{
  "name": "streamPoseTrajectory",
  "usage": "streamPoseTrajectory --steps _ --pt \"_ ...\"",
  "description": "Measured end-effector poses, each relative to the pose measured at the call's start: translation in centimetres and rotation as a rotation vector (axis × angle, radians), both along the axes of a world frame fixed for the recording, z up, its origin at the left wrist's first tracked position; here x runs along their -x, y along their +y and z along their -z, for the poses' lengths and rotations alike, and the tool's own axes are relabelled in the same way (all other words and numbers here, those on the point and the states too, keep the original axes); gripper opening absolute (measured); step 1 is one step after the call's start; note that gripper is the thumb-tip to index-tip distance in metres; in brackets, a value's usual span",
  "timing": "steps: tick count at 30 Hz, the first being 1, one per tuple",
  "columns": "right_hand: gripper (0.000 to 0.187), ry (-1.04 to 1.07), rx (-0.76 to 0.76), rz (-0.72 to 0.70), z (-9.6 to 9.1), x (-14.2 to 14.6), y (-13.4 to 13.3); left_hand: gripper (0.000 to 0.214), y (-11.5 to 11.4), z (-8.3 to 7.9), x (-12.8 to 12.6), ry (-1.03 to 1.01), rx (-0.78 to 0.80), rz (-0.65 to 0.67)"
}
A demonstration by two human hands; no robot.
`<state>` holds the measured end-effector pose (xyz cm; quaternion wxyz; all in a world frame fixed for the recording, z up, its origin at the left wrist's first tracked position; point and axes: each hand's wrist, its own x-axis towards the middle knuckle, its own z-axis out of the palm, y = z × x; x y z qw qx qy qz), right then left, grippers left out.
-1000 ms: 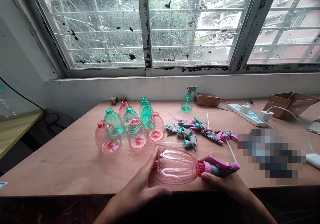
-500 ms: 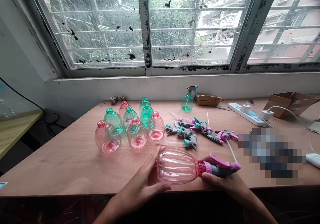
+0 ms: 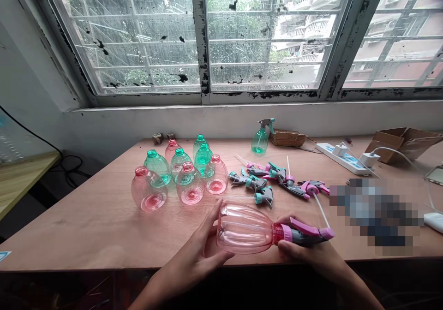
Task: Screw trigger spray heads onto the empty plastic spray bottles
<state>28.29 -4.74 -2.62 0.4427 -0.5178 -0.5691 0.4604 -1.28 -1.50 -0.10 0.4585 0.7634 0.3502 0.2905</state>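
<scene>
A clear pink bottle (image 3: 245, 230) lies sideways in the air over the table's front edge, its neck to the right. Around its base end curves my left hand (image 3: 197, 247), thumb below and fingers at the back. At the neck sits a pink-and-grey trigger spray head (image 3: 306, 234). My right hand (image 3: 308, 253) pinches it at the pink collar, thumb in front, other fingers partly hidden behind. Beyond the bottle lies a loose pile of trigger spray heads (image 3: 266, 197), teal-grey and pink-grey, with thin white tubes.
Several open pink and green bottles (image 3: 191, 187) stand at left on the wooden table (image 3: 86, 227). A green spray bottle (image 3: 259, 141) with its head on stands at the back. Right of it are cardboard boxes (image 3: 398, 139) and a power strip (image 3: 342, 158) with chargers. A blurred patch covers the right side.
The pink bottle tilts very slightly between my hands, and my left fingers shift a little on its base. Everything on the table stays put.
</scene>
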Motion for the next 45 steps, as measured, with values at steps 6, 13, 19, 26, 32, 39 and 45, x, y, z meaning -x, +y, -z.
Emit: streamPoseTrajectory --steps 6,13,19,26,32,39,45 --pt "0.032 0.03 0.022 -0.026 0.2 -0.1 0.0 0.106 -0.2 -0.1 -0.2 -0.005 0.053 -0.011" --pt "0.029 -0.002 -0.001 -0.024 -0.1 -0.1 0.0 0.09 -0.2 0.0 0.0 0.024 0.005 -0.022" --pt "0.035 0.029 0.037 -0.043 0.0 -0.1 -0.1 0.11 -0.3 -0.1 0.0 0.007 0.064 -0.012" --pt "0.039 0.05 0.035 -0.038 0.4 -0.2 0.0 0.096 0.2 0.3 0.2 0.023 0.065 -0.011" --pt "0.036 0.008 0.019 -0.021 0.3 -0.2 0.0 0.108 0.2 0.5 0.1 -0.037 0.064 0.047" --pt "0.038 -0.013 0.039 -0.017 0.1 -0.2 0.0 0.1 0.2 0.4 0.3 0.014 0.053 0.017" --pt "0.037 -0.024 0.012 -0.024 -0.1 -0.2 0.0 0.106 0.0 0.5 0.2 0.018 -0.004 0.035"
